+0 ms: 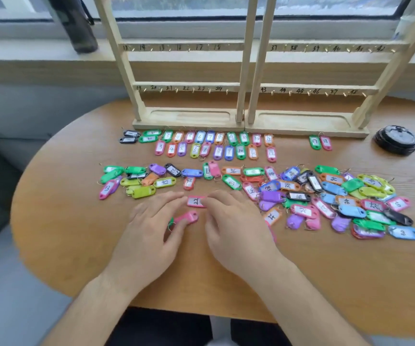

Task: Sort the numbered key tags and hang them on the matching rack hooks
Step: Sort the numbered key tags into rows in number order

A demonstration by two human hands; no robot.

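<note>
Both hands (196,221) flat on table (76,221), pink tag (196,201) between fingertips

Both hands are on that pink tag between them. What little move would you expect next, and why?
Probably sliding the pink tag, which seems to read 22, up toward the sorted rows by the rack. Left hand and right hand touch its ends; every hook in view is bare, so sorting appears unfinished.

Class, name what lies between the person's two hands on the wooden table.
In the head view, a pink key tag labelled 22 lies between left hand and right hand.
</note>
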